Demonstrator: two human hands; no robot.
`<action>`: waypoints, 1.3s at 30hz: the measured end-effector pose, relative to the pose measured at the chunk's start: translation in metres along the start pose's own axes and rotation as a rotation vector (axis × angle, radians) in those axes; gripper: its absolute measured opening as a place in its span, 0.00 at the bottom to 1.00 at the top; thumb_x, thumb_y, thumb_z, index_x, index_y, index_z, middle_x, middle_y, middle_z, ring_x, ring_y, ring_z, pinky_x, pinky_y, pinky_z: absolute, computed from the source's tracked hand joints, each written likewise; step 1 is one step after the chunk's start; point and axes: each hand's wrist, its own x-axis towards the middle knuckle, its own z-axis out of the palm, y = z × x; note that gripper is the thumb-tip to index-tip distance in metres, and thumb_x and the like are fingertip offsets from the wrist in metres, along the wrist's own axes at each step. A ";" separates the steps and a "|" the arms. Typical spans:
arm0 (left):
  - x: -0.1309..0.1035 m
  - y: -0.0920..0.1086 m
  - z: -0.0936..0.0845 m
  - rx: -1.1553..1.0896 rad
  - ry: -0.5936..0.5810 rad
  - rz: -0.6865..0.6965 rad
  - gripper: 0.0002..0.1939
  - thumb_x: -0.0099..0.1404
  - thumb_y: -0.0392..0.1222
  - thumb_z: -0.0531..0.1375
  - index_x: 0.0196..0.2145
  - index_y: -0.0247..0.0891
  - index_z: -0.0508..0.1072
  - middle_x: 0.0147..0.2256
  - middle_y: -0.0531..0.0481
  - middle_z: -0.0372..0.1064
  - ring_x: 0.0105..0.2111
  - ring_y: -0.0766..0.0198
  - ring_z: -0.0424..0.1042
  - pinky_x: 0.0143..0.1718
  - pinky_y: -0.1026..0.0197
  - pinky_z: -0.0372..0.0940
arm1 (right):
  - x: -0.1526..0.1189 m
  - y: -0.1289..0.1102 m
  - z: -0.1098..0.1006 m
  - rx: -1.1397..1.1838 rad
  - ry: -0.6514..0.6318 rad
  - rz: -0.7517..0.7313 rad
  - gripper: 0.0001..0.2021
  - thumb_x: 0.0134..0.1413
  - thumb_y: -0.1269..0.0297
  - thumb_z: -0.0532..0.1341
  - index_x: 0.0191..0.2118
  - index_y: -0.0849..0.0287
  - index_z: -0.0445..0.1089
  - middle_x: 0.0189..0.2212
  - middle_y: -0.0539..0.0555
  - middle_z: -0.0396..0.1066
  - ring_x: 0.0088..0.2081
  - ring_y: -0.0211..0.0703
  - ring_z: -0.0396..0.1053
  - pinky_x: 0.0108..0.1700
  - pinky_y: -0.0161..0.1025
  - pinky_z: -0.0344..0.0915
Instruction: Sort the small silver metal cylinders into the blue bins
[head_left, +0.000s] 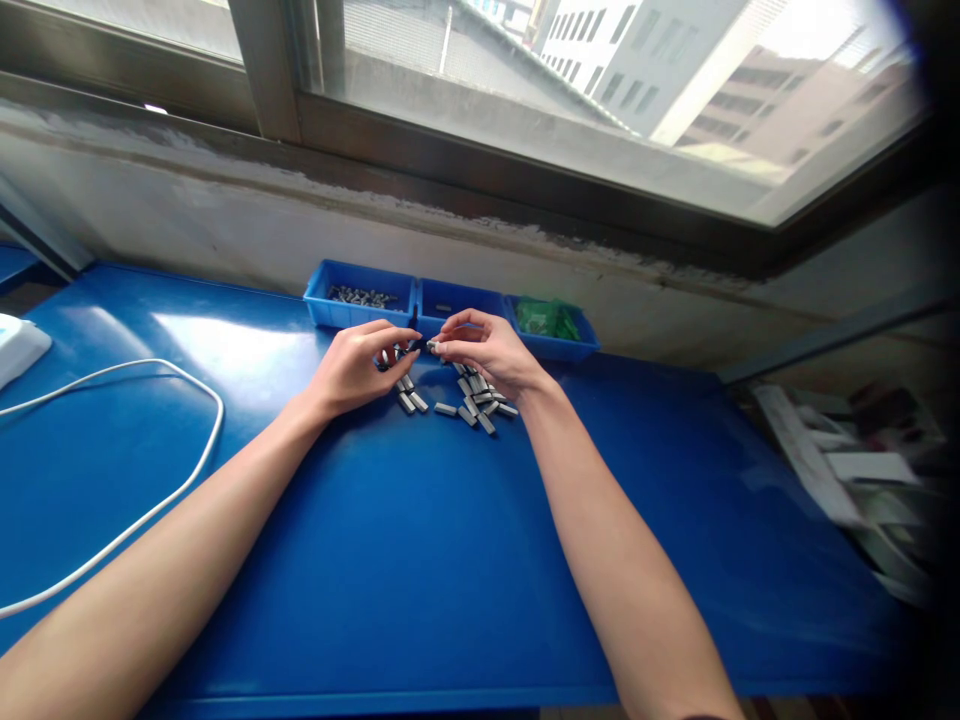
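My left hand point(364, 368) is above the blue table, thumb and fingers curved toward each other. Something small and dark shows at its fingertips, too small to name. Facing it, my right hand point(491, 352) pinches a small grey metal piece point(432, 346) between thumb and fingers. The two hands' fingertips are close together, just in front of the bins. Under my right hand lies a loose pile of short grey metal bars point(486, 424). A few more bars point(407, 402) lie beside my left fingers, partly hidden by that hand.
Behind the hands stand three joined blue bins: the left bin point(330, 313) holds small metal parts, the middle bin point(465, 292) a bar, the right bin point(574, 350) green bags. A white cable point(217, 425) loops across the blue table point(390, 580). Window and wall border the back.
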 end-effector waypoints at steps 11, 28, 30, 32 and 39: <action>-0.003 -0.003 0.001 0.019 -0.037 0.021 0.12 0.69 0.44 0.65 0.48 0.40 0.81 0.33 0.50 0.76 0.26 0.68 0.70 0.34 0.64 0.67 | 0.001 0.004 0.002 0.006 -0.010 -0.009 0.19 0.36 0.64 0.77 0.37 0.58 0.73 0.34 0.51 0.79 0.37 0.39 0.75 0.41 0.35 0.70; 0.005 -0.012 -0.005 0.055 0.408 -0.290 0.13 0.69 0.49 0.64 0.40 0.38 0.82 0.32 0.49 0.80 0.24 0.67 0.73 0.31 0.64 0.68 | -0.002 -0.010 -0.005 -0.563 0.178 -0.216 0.07 0.52 0.62 0.67 0.36 0.57 0.75 0.32 0.53 0.79 0.35 0.44 0.77 0.40 0.40 0.72; 0.006 -0.017 -0.007 0.012 0.479 -0.426 0.15 0.68 0.53 0.64 0.41 0.38 0.82 0.30 0.50 0.79 0.22 0.67 0.73 0.27 0.65 0.67 | -0.005 -0.014 -0.009 -0.754 0.130 -0.272 0.05 0.53 0.66 0.64 0.37 0.58 0.76 0.35 0.54 0.80 0.35 0.43 0.76 0.40 0.38 0.71; 0.006 -0.021 -0.008 0.000 0.503 -0.497 0.16 0.67 0.53 0.65 0.41 0.38 0.82 0.28 0.50 0.78 0.21 0.67 0.72 0.26 0.65 0.66 | -0.007 -0.015 -0.011 -0.879 0.052 -0.297 0.07 0.53 0.69 0.63 0.38 0.58 0.77 0.36 0.54 0.80 0.34 0.42 0.76 0.38 0.37 0.69; 0.007 -0.020 -0.008 0.052 0.427 -0.470 0.14 0.68 0.49 0.64 0.41 0.37 0.84 0.23 0.53 0.76 0.19 0.68 0.70 0.29 0.65 0.66 | -0.008 -0.012 -0.003 -1.190 -0.021 -0.240 0.10 0.50 0.73 0.64 0.39 0.56 0.79 0.36 0.54 0.80 0.34 0.43 0.75 0.36 0.35 0.64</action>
